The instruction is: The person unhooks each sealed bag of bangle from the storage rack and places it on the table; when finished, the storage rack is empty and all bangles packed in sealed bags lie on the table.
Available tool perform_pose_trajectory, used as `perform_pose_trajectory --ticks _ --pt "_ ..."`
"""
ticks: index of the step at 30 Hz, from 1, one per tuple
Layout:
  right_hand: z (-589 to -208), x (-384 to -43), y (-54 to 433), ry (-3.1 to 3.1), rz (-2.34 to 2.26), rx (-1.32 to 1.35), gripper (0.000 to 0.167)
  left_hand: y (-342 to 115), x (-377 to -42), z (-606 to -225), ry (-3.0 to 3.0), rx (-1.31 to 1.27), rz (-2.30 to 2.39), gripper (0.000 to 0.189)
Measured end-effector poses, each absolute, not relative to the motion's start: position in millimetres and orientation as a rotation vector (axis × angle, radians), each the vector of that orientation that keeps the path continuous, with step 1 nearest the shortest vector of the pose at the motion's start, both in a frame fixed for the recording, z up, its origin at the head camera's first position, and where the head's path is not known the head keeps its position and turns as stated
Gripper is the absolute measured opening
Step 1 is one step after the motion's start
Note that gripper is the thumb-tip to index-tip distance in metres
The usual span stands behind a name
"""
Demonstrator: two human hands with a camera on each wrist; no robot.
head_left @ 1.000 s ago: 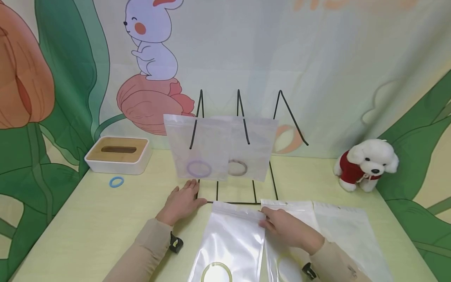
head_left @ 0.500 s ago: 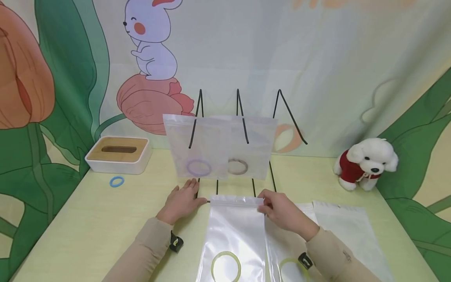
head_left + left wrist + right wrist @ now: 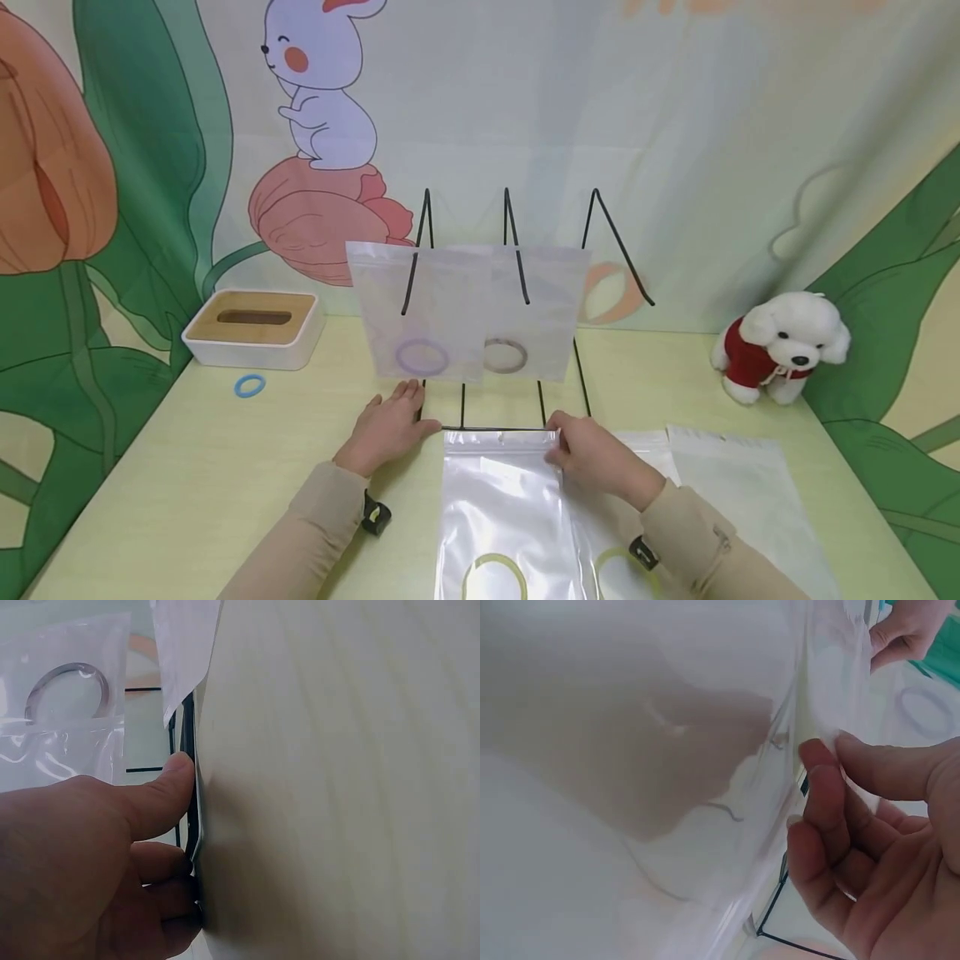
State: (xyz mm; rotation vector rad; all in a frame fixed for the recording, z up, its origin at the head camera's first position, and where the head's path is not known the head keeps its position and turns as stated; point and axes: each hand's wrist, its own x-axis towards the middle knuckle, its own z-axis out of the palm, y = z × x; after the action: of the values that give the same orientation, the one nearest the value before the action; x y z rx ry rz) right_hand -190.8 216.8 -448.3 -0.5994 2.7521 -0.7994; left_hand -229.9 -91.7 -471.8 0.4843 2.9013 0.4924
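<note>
In the head view, my right hand (image 3: 603, 457) pinches the top right corner of a clear zip bag (image 3: 502, 496) between thumb and fingers. Through its plastic shows a yellow-green ring (image 3: 495, 557). The bag's top edge lies along the front bar of a black wire rack (image 3: 487, 429). My left hand (image 3: 382, 429) rests at the rack's front left corner, fingers stretched forward; in the left wrist view its thumb touches the black wire (image 3: 189, 735). Two frosted bags hang on the rack's hooks, the left bag (image 3: 427, 304) with a purple ring, the right bag (image 3: 543, 308) with a brownish ring.
Partly under my right arm lies another bag with a yellow ring (image 3: 617, 552); a further bag (image 3: 731, 475) lies to its right. A tissue box (image 3: 255, 350) and a blue ring (image 3: 250, 386) are at the left. A plush dog (image 3: 780, 350) sits at the right.
The pinched bag has swung straight and shifted right; its top edge rose over the rack's front bar, then came back down to it. My left hand stays put.
</note>
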Motion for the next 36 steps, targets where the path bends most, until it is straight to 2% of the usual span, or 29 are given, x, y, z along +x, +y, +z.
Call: perform_pose_trajectory --ticks 4,15,25,32,36 --pt "-448.2 -187.2 212.0 2.801 -0.71 -0.56 0.03 -92.0 -229.4 -471.0 2.899 0.485 0.492 0.071" --pt "-446.0 -181.1 208.5 2.752 -0.777 -0.448 0.034 -90.8 -228.7 -471.7 2.895 0.489 0.488 0.072" --pt "-445.0 -175.7 208.8 2.77 -0.604 -0.499 0.059 -92.2 -229.2 -473.0 2.901 0.493 0.472 0.071" --pt "-439.7 -172.9 207.6 2.785 -0.589 -0.454 0.057 -92.8 -229.5 -473.2 2.909 0.504 0.475 0.071" --pt "-430.0 -186.3 217.7 2.858 -0.618 -0.401 0.056 -92.6 -229.1 -471.4 2.901 0.504 0.487 0.072"
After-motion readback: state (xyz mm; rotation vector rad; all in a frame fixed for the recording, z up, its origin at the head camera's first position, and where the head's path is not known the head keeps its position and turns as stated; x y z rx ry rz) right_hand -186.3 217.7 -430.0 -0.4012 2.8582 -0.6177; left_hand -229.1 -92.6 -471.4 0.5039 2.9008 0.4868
